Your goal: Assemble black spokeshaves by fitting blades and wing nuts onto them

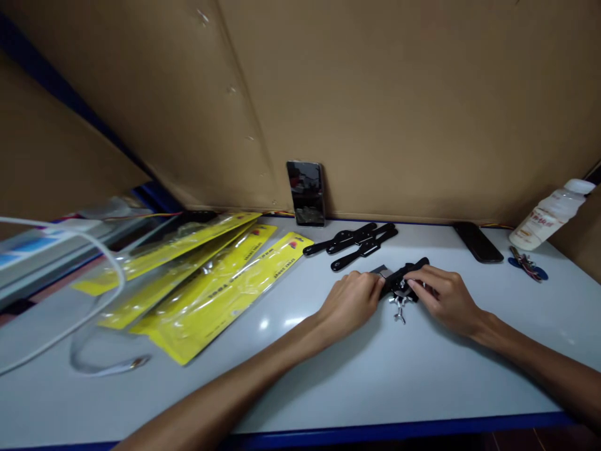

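My left hand (354,297) is closed on the left end of a black bracket (417,265), just above the table. A flat grey piece (381,271) shows by its fingers. My right hand (444,294) pinches at the bracket's right part, thumb and fingertips close together; a small silver bit is visible at the tips, too small to name. Silver wing screws (399,307) lie right below the bracket, between both hands. Behind them rest several similar black slotted brackets (359,241), overlapping in a loose pile.
Several yellow-backed clear plastic packs (225,294) fan out at left, near a white cable (115,269) and a power strip (51,247). One phone (306,194) leans on the brown back panel; another (477,242) lies at right, by a bottle (547,216) and keys (528,263).
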Tool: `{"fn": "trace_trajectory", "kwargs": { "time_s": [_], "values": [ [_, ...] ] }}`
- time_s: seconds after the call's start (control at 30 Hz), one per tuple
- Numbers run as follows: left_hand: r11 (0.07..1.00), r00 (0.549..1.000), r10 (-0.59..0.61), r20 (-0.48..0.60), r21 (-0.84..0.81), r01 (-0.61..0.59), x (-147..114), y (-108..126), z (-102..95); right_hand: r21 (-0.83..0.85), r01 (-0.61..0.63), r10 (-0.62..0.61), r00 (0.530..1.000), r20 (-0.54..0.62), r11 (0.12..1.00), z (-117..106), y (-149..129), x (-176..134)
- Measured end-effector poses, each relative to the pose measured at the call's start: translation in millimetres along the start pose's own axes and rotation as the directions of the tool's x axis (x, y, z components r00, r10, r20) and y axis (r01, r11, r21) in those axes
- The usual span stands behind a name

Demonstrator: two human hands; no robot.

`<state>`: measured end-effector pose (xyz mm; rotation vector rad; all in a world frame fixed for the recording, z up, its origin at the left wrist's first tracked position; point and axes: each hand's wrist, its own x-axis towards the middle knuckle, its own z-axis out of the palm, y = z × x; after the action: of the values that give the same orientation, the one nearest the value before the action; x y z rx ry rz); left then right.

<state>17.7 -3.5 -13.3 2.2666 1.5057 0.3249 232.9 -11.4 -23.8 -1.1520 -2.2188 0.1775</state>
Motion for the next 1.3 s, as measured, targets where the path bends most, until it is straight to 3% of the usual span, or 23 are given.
{"fn": "trace_trajectory", "kwargs": {
  "time_s": [0.1,0.2,0.23,0.33,0.4,0.47,0.6,0.83,0.93,1.13,1.23,1.3],
  "values": [
    [0.969,0.994,-0.020,-0.103,0.244,0.045,0,-6,-12.2,0.024,-0.019,0.018,1.000,0.005,1.000,6,2,0],
    [0.952,0.945,-0.078,-0.317,0.257,0.165,10,-23,-33.5,0.044,-0.014,0.016,0.999,-0.049,0.999,10,6,-1],
    [0.955,0.898,-0.126,-0.420,0.195,0.226,16,-31,-42.3,0.053,-0.015,0.018,0.998,-0.067,0.999,11,7,-1],
    [0.954,0.682,-0.198,-0.704,0.022,0.300,46,-59,-67.7,0.079,-0.006,0.013,0.996,-0.089,0.997,14,9,0],
    [0.893,0.575,-0.366,-0.732,-0.102,0.438,68,-76,-78.5,0.085,0.002,0.005,0.996,-0.090,0.996,14,9,0],
    [0.834,0.550,-0.497,-0.671,-0.197,0.515,88,-88,-82.4,0.086,0.005,0.003,0.996,-0.089,0.996,14,9,0],
    [0.808,0.523,-0.540,-0.660,-0.232,0.541,108,-101,-77.4,0.093,0.001,0.008,0.996,-0.092,0.996,9,11,-1],
    [0.811,0.514,-0.519,-0.683,-0.204,0.548,114,-106,-72.5,0.116,-0.015,0.025,0.995,-0.092,0.993,7,17,1],
    [0.817,0.538,-0.528,-0.657,-0.220,0.533,113,-108,-73.2,0.117,-0.020,0.029,0.997,-0.077,0.993,9,18,0],
    [0.884,0.706,-0.468,-0.531,-0.263,0.387,92,-131,-74.7,0.078,-0.055,0.063,0.993,-0.102,0.995,0,22,5],
    [0.904,0.772,-0.415,-0.481,-0.314,0.290,86,-147,-76.0,-0.022,-0.053,0.052,0.997,-0.062,0.998,0,14,35],
    [0.912,0.802,-0.379,-0.462,-0.336,0.237,87,-154,-76.4,-0.109,-0.032,0.038,0.998,0.051,0.994,7,2,70]
  ]
}}
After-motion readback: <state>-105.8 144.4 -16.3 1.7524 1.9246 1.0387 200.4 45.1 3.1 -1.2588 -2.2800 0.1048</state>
